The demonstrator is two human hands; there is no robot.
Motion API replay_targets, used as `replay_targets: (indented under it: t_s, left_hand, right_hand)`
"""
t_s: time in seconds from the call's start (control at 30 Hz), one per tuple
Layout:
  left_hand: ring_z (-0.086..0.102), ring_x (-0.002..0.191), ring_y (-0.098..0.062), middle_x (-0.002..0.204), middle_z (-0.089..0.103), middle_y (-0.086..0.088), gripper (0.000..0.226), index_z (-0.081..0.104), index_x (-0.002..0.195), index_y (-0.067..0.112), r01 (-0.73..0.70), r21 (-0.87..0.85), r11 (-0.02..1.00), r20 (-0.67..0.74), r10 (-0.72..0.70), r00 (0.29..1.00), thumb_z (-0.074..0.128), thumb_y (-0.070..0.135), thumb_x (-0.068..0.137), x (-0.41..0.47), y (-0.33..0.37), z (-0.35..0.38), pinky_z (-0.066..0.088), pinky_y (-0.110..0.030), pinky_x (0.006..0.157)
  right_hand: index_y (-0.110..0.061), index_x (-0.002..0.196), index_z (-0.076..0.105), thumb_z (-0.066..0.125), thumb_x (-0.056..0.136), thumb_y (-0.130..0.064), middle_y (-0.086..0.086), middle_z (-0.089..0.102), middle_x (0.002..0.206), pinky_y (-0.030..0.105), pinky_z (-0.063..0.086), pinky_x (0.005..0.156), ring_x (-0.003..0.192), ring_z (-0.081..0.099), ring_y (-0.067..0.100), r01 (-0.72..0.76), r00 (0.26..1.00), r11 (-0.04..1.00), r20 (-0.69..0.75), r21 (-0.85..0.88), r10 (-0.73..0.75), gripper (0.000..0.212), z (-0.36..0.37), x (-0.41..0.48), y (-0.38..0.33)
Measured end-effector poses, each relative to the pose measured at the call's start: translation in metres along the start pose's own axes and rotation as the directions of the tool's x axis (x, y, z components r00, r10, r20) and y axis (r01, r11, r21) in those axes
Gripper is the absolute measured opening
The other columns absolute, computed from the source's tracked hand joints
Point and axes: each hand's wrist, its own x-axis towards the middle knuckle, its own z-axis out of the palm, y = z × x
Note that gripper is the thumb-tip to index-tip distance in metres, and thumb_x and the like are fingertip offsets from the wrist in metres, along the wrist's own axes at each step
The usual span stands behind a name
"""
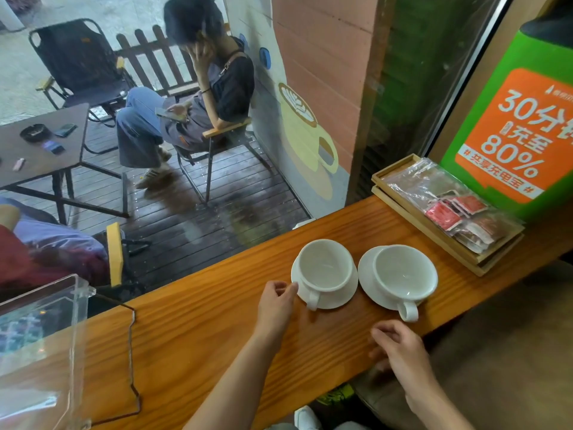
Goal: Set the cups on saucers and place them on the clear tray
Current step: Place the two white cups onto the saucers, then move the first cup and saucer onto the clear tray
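Two white cups sit on white saucers side by side on the wooden desk, right of centre in the frame. The left cup rests on its saucer; the right cup on its own saucer. The left hand touches the left saucer's rim with curled fingers. The right hand hovers below the right cup, loosely open. A clear tray stands at lower left.

You have two empty white cups, each upright on its own white saucer, side by side on the desk: the left cup on the left saucer, the right cup on the right saucer, handles toward you. The clear tray lies well apart at far left.
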Motion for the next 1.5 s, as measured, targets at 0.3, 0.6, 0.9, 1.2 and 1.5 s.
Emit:
replay_targets:
  t_s: [0.3, 0.6, 0.9, 1.2, 1.5]
  left_hand:
    - [0.054, 0.106, -0.024, 0.107, 0.055, 0.0, 0.057, 0.044, 0.127, 0.017, 0.139, -0.288, 0.947, 0.105, -0.113, 0.988, 0.057, 0.053, 0.084, 0.023, 0.021, 0.0, 0.05, -0.048, 0.087]
    - [0.048, 0.12, -0.027, 0.139, 0.048, -0.006, 0.072, 0.041, 0.138, 0.018, 0.169, -0.132, 0.977, 0.233, -0.135, 0.963, 0.066, 0.05, 0.078, 0.05, 0.044, 0.007, 0.05, -0.047, 0.083]
    - [0.058, 0.108, -0.028, 0.121, 0.059, -0.01, 0.05, 0.059, 0.115, 0.013, 0.311, -0.177, 0.934, 0.403, -0.22, 0.888, 0.076, 0.031, 0.073, 0.047, 0.034, -0.014, 0.054, -0.048, 0.083]
    - [0.061, 0.105, -0.029, 0.113, 0.063, -0.014, 0.045, 0.062, 0.108, 0.008, 0.41, -0.217, 0.886, 0.446, -0.284, 0.849, 0.079, 0.019, 0.068, 0.009, -0.006, -0.047, 0.058, -0.046, 0.073]
    - [0.056, 0.105, -0.027, 0.112, 0.06, -0.011, 0.047, 0.062, 0.101, 0.013, 0.334, -0.409, 0.849, 0.335, -0.201, 0.921, 0.081, 0.024, 0.06, -0.028, -0.01, -0.09, 0.054, -0.045, 0.071]
  right_hand:
    - [-0.018, 0.112, 0.047, 0.057, 0.087, -0.04, 0.01, 0.064, 0.102, 0.04, 0.06, 0.068, 0.088, 0.066, 0.024, -0.113, 0.991, 0.98, 0.085, 0.162, 0.1, 0.035, 0.038, 0.039, -0.033]
    - [-0.027, 0.105, 0.057, 0.063, 0.078, -0.05, 0.01, 0.061, 0.111, 0.041, 0.06, 0.061, 0.091, 0.066, 0.027, -0.234, 0.955, 0.898, 0.26, 0.374, 0.14, 0.036, 0.041, 0.053, -0.041]
    - [-0.018, 0.119, 0.056, 0.065, 0.076, -0.05, 0.012, 0.06, 0.116, 0.04, 0.059, 0.064, 0.095, 0.065, 0.028, -0.199, 0.959, 0.927, 0.259, 0.317, 0.117, 0.054, 0.039, 0.056, -0.038]
    - [-0.007, 0.12, 0.05, 0.07, 0.073, -0.036, 0.017, 0.057, 0.124, 0.048, 0.047, 0.097, 0.113, 0.055, 0.03, -0.165, 0.955, 0.941, 0.287, 0.297, 0.077, 0.059, 0.047, 0.038, -0.019]
    - [-0.014, 0.115, 0.056, 0.069, 0.06, -0.048, 0.012, 0.061, 0.115, 0.044, 0.05, 0.087, 0.107, 0.058, 0.028, -0.055, 0.94, 0.976, 0.339, 0.209, -0.02, 0.066, 0.076, 0.003, -0.046]
